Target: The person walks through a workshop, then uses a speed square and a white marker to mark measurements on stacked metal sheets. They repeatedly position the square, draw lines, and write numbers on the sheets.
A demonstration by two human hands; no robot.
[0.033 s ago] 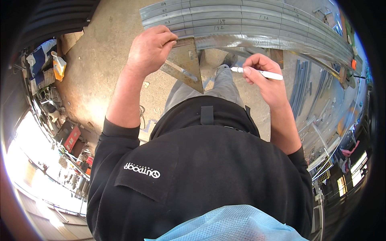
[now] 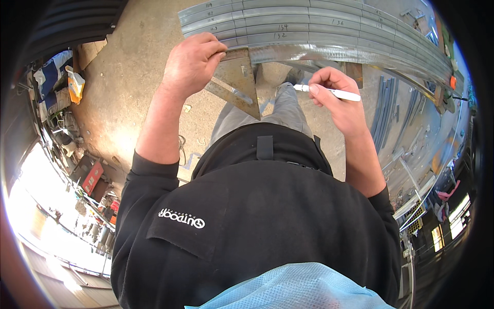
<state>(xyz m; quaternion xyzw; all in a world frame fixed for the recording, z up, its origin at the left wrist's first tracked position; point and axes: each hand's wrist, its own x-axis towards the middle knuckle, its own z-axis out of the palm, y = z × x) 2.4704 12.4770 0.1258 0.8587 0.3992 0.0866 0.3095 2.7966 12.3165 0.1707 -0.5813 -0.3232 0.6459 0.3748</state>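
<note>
Left hand (image 2: pixel 191 63) pinches triangle (image 2: pixel 241 71), bars (image 2: pixel 288 19) just beyond; right hand (image 2: pixel 337 100) grips 1 pen (image 2: pixel 347 96). Loose pinch could skew triangle.

A scuffed metal triangle (image 2: pixel 240 68) abuts marked bars (image 2: pixel 321 32), white pen (image 2: pixel 347 95) apart.

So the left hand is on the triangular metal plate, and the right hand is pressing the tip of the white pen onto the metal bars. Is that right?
Not quite: the pen isn't touching the bars. In the head view, the right hand holds the white pen with its tip clear of the metal bars. The left hand is on the triangular metal plate.
</note>
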